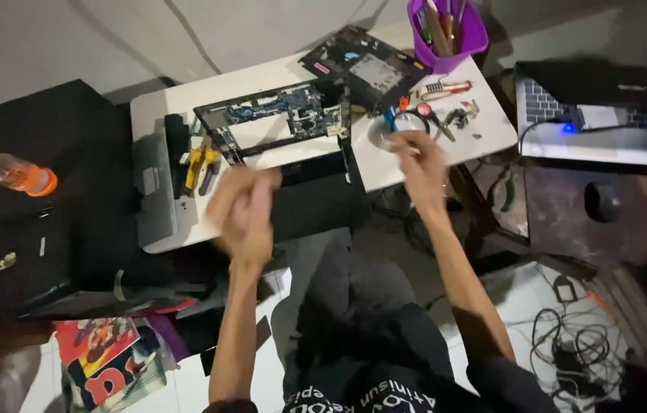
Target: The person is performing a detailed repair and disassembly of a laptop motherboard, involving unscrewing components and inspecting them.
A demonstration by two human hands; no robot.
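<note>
Both arms are reaching forward over the white tabletop point(277, 76). The left hand point(243, 210) is hovering blurred near the opened laptop chassis point(277, 118), fingers loosely curled, holding nothing visible. The right hand point(419, 157) is hanging above a small white dish point(385, 131); whether it is gripping anything I cannot tell.

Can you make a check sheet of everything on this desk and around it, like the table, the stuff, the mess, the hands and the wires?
Surface: small white table, crowded.
Job's things: opened laptop base with bare circuit board; black panel at the near edge.
Clutter: yellow-handled pliers, purple tool cup, loose board, small tools.
Hands: left hand blurred, above the black panel; right hand near the small tools; grip unclear.
Cables: tangle on the floor.
Surroundings: second laptop, mouse, orange-capped bottle.
</note>
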